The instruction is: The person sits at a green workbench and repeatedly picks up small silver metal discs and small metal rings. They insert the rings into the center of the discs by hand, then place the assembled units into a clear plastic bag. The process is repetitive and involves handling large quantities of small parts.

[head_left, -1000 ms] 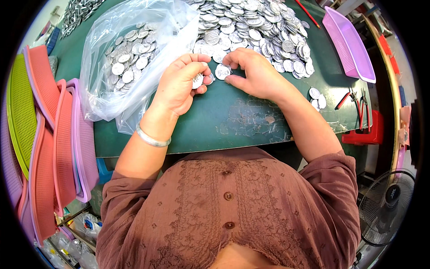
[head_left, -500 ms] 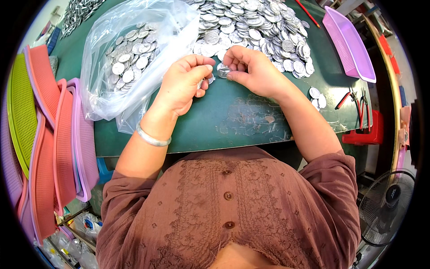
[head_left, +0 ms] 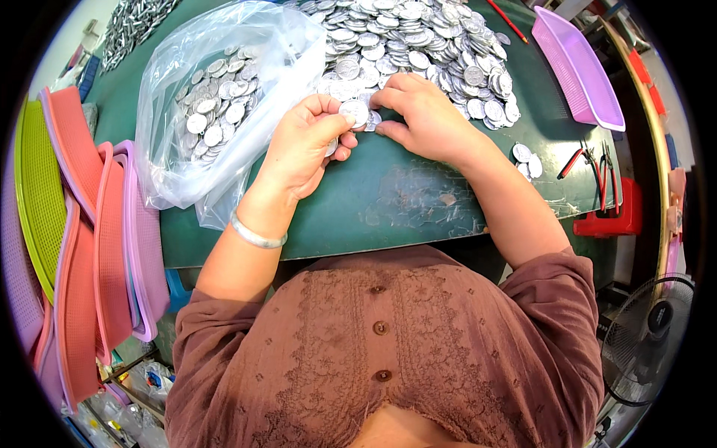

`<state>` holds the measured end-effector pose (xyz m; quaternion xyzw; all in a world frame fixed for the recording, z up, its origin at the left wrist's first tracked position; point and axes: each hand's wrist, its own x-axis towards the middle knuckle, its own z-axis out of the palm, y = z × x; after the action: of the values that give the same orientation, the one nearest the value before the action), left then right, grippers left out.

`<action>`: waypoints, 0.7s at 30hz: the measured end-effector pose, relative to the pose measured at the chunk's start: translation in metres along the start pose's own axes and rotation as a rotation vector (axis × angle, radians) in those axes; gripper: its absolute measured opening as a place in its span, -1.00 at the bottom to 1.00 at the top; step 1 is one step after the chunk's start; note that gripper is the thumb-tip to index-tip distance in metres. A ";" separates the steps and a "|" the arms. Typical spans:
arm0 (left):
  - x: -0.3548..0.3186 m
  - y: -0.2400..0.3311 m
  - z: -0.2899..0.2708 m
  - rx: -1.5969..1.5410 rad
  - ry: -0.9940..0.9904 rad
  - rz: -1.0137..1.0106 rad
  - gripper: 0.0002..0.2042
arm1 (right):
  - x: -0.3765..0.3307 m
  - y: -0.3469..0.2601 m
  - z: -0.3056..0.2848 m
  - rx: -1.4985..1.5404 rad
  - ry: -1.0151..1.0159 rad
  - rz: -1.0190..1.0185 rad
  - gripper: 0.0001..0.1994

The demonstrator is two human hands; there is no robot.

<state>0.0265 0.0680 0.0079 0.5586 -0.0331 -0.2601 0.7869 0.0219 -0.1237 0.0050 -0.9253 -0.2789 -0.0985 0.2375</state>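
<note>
Between the thumb and forefinger of my left hand, a round silver medal is pinched with its flat face showing. Part of another silver disc shows under the curled fingers of that hand. Close by on the right, my right hand has its thumb and fingers bent around a second medal, partly hidden by the fingertips. Just beyond both hands spreads a large heap of similar silver medals. A clear plastic bag holding more medals lies to the left.
A few medals and red-handled pliers lie at the right of the green table. Beyond them sits a purple basket. Stacked baskets stand at left; a fan is at lower right. Small metal pieces lie far left.
The left hand has turned slightly, and a medal's face now shows at its fingertips, where none showed before. My right hand's fingers have spread a little around their medal.
</note>
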 end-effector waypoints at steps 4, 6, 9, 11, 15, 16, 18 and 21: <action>0.000 0.000 -0.001 -0.004 -0.010 0.003 -0.92 | -0.003 0.003 -0.002 0.023 -0.030 -0.001 -0.78; 0.000 -0.001 -0.001 -0.007 -0.009 0.013 -0.92 | -0.003 0.004 -0.003 0.042 -0.048 -0.002 -0.78; 0.001 -0.003 -0.003 -0.013 -0.002 0.029 -0.92 | -0.003 0.003 -0.004 0.097 -0.066 0.015 -0.77; 0.002 -0.003 -0.004 -0.026 0.002 0.037 -0.91 | -0.002 -0.002 -0.004 0.152 -0.095 0.047 -0.75; -0.001 0.002 -0.003 -0.109 0.033 0.050 -0.88 | -0.004 -0.006 -0.002 0.081 -0.071 -0.015 -0.71; -0.001 0.002 -0.003 -0.114 0.050 0.048 -0.87 | -0.004 -0.006 -0.002 0.068 -0.076 -0.025 -0.70; -0.001 0.002 -0.004 -0.147 0.066 0.042 -0.86 | -0.005 -0.007 -0.001 0.057 -0.079 -0.034 -0.69; -0.001 0.002 -0.006 -0.216 0.049 0.022 -0.85 | -0.004 -0.009 -0.002 0.060 -0.093 -0.022 -0.69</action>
<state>0.0287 0.0741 0.0079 0.4761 0.0081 -0.2396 0.8461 0.0137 -0.1197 0.0091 -0.9182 -0.3026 -0.0497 0.2509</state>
